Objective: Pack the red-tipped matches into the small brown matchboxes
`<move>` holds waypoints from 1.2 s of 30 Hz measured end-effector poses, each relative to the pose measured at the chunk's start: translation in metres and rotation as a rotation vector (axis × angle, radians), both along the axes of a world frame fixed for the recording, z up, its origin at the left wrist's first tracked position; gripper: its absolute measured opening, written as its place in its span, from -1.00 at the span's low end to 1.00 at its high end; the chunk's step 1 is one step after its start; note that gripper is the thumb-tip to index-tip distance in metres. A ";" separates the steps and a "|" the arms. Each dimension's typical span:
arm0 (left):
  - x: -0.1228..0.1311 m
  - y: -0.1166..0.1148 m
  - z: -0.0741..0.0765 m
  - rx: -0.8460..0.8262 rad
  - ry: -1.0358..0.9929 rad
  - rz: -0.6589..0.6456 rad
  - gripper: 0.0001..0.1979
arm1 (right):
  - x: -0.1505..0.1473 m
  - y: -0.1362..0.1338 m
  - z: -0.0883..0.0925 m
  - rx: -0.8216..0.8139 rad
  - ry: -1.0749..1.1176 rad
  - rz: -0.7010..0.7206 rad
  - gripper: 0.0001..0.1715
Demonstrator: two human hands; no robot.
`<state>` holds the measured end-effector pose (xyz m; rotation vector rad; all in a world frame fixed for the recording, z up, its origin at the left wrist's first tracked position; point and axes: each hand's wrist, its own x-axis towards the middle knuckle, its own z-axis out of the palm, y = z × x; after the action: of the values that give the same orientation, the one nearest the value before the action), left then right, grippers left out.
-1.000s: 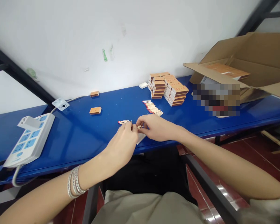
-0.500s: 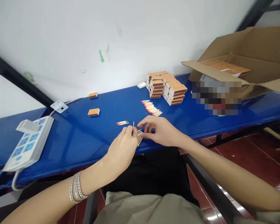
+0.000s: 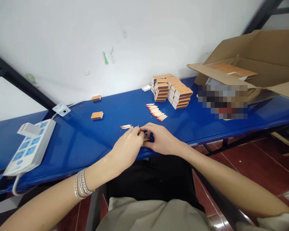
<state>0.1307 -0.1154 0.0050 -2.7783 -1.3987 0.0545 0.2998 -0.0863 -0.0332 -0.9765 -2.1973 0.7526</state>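
Note:
Near the front edge of the blue table (image 3: 82, 141), my left hand (image 3: 128, 149) is closed round a small matchstick piece (image 3: 145, 138), mostly hidden by the fingers. My right hand (image 3: 162, 139) meets it from the right, thumb and fingers pinching the same piece. A few red-tipped matches (image 3: 126, 126) lie just beyond my left hand. Further back, a larger row of loose matches (image 3: 156, 112) is spread out. Behind that row stand stacked orange matchboxes (image 3: 180, 91).
Two single matchboxes (image 3: 97, 115) (image 3: 96, 98) lie left of centre. A white tray (image 3: 146, 88) is by the wall. At the left are a power strip (image 3: 31, 144) and a small white device (image 3: 62, 109). An open cardboard box (image 3: 262, 67) stands at the right.
My right hand has moved slightly down and left, and its fingers have closed in on the piece. The upright stick that showed above my left fingertips is now mostly hidden.

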 end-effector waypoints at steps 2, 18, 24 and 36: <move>-0.006 0.005 0.000 -0.031 -0.097 -0.017 -0.73 | 0.002 0.000 0.000 -0.013 0.003 -0.012 -0.63; -0.040 -0.015 -0.018 -0.025 -0.502 0.244 -0.27 | 0.014 0.010 0.005 -0.286 0.083 -0.026 -0.57; -0.040 -0.002 -0.017 -0.123 -0.549 0.146 -0.48 | 0.014 0.019 0.012 -0.283 0.063 0.010 -0.85; -0.046 -0.004 -0.021 -0.006 -0.662 0.188 -0.61 | 0.011 0.022 0.018 -0.228 0.035 0.022 -0.79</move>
<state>0.0843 -0.1189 -0.0160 -2.7735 -1.7580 -0.9319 0.3107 -0.0648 -0.0154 -1.0423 -2.1282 1.0398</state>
